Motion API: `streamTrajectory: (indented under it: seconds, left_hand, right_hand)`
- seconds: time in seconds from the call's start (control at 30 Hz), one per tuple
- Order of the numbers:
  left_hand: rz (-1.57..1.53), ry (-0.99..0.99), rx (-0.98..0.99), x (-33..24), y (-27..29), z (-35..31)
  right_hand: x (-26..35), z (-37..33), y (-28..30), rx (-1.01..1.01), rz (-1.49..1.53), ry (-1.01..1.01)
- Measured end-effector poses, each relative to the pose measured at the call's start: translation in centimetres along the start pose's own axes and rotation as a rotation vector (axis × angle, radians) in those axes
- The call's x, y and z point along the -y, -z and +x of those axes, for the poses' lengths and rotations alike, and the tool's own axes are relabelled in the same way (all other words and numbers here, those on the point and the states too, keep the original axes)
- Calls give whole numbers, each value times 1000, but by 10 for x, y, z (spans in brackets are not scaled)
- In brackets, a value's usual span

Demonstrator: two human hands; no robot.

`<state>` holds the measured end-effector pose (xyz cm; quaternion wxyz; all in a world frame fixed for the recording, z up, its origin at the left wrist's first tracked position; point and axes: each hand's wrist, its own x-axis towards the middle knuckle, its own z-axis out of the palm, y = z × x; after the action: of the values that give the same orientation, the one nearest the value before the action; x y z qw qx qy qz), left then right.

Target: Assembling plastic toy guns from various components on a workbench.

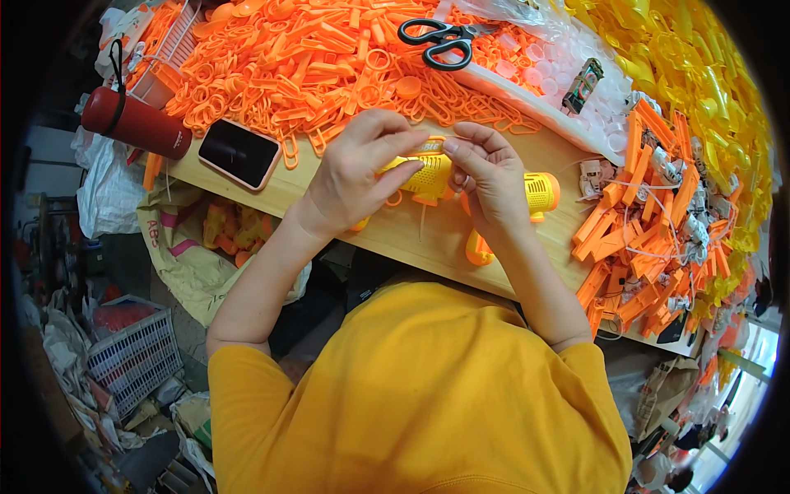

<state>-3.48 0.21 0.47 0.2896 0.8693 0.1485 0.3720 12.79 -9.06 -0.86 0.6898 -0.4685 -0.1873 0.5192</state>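
Observation:
My left hand (pixel 362 169) is closed around the left side of a yellow plastic housing (pixel 429 179) with vent slots. The thumb lies along its face and the fingers curl over its top edge. My right hand (pixel 490 173) pinches the same housing at its upper right corner. An orange strip (pixel 428 142) runs along the top between my fingertips. Beside my right wrist rests a second yellow housing (pixel 539 196) with a grille and an orange rim. Below that hand lies a rounded orange-and-yellow part (pixel 479 249), partly hidden by my forearm.
Orange plastic parts (pixel 288 62) are heaped at the back, with black-handled scissors (pixel 440 41) on top. A phone (pixel 239 154) and red flask (pixel 136 122) lie left. Wired orange pieces (pixel 642 222) and yellow parts (pixel 699 74) pile up right. A sack (pixel 177 247) hangs below.

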Motion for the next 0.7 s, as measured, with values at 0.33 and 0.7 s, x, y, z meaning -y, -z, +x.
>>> streamTrajectory:
  seconds: [0.33,0.7]
  left_hand:
    - [-17,41,270,28,28,-8]
    - [-43,35,415,36,27,2]
  right_hand:
    - [-26,-2,-12,145,-1189,844]
    - [-63,0,-8,52,-985,642]
